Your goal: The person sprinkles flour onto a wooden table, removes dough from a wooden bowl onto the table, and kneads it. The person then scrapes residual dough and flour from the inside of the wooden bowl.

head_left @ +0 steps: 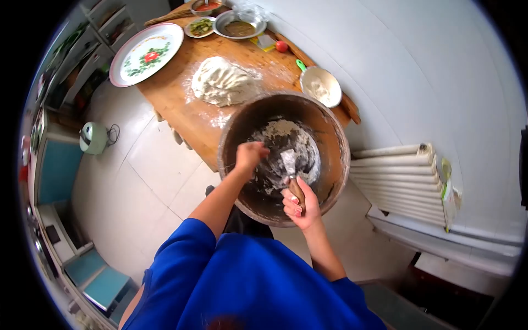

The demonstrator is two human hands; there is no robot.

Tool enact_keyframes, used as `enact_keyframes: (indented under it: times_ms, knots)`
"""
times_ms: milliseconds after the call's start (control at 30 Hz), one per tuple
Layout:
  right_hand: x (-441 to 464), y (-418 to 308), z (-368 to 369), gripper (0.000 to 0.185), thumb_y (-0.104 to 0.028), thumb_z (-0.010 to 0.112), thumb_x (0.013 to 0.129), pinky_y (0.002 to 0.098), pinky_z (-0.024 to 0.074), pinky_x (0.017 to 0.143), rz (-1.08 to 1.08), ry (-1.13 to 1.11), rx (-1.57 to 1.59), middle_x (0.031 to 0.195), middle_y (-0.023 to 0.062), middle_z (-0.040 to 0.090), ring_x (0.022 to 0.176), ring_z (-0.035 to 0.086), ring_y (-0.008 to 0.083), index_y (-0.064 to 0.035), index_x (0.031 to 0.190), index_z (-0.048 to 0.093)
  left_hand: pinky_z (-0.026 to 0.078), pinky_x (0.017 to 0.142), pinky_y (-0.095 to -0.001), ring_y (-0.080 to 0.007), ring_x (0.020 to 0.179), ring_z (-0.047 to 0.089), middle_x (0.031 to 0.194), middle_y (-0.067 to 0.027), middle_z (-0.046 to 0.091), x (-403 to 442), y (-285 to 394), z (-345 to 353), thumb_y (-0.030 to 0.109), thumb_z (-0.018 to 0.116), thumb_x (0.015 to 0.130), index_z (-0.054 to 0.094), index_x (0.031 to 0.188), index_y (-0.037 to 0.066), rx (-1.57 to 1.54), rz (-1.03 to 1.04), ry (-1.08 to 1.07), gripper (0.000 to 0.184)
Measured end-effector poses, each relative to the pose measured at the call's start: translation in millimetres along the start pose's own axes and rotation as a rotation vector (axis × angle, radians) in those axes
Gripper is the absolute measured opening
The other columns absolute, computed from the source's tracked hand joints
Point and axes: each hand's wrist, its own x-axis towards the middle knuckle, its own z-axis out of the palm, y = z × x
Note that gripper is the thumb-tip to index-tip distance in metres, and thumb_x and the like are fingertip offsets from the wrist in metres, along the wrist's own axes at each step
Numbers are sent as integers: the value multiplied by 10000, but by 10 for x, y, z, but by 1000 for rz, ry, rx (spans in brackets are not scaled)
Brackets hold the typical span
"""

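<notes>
My right hand (301,204) grips the wooden handle of a scraper (289,162), whose flour-coated blade points into a deep brown basin (230,135). Inside that basin, my left hand (252,158) hovers over the left part, its fingers blurred, so whether they hold anything is unclear. Dry flour and dough scraps (281,128) cling to the dark bottom of the basin, mostly toward its far and right sides. Just beyond the rim, a large lump of dough (221,82) rests on the floured wooden table (170,107).
A bowl of flour (329,82) with a green-handled utensil stands right of the dough. Farther back are a large floral tray (124,58), a plate of green food (200,27), a metal bowl (220,26) and a tomato (281,46). A white radiator (399,173) is at right.
</notes>
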Motion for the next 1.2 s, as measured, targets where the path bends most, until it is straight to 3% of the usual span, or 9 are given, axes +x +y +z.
enact_keyframes:
  times_ms: [100,200,267,333,533,633,800,833,1200]
  knots:
    - [204,-4,-274,301,-354,429,900,237,332,356,-178,532,-822,608,58,492,409,440,131,-78,961,532,436,857,-412,-384,1017,527,1068,-293,524,-375,-3,128,-101,520,637,327,1331,210,991,495,83,784]
    - [439,-59,-953,375,-371,495,841,416,475,638,-445,874,-1984,850,186,618,746,600,348,-53,1038,528,496,656,-378,-300,739,637,821,-147,644,-433,245,52,191,522,800,664,864,92,1444,518,-165,185]
    - [460,8,-804,405,-374,507,814,472,416,812,-233,1040,-1989,1011,202,590,967,526,407,-55,1061,532,380,856,-442,-262,754,636,710,-91,654,-584,348,-44,542,435,821,686,762,70,1498,495,-229,539]
    - [476,102,-687,410,-381,504,811,459,428,806,-103,1079,-2096,1029,193,588,971,535,390,-85,1091,545,247,904,-595,-322,1170,391,1208,-122,511,-639,316,-213,580,427,798,613,1080,108,1607,684,-265,580]
    - [626,227,-502,489,-479,485,796,427,420,866,295,1443,-2124,1116,164,568,1056,523,339,-101,1089,586,312,915,-506,-306,1173,372,1250,-126,424,-936,992,-1239,309,629,733,328,1324,177,1221,943,-314,676]
    - [528,128,-427,305,-301,582,733,434,441,782,-483,1549,-2063,908,230,600,884,574,376,-22,837,644,354,915,-446,-335,1122,435,1215,-165,450,-835,1438,-2083,272,612,759,359,1273,101,1055,808,-271,598]
    - [1369,90,898,209,29,575,720,333,460,772,-1226,1355,-1923,886,169,615,856,592,247,26,929,589,464,756,-396,-312,880,577,952,-183,592,-579,1938,-3507,214,607,779,471,1124,43,597,681,103,408]
    - [1681,45,988,232,37,605,703,297,471,742,-1454,895,-1859,861,114,628,808,599,186,13,934,597,482,698,-370,-284,818,600,919,-169,606,-450,1972,-3755,187,601,792,472,1116,42,511,652,157,378]
    - [6104,2150,3287,271,-22,559,819,263,494,737,-888,131,-1696,935,118,628,819,614,173,-17,1089,559,460,749,-287,-168,817,582,930,-111,619,946,3502,-7163,128,548,851,525,1102,51,402,494,546,264]
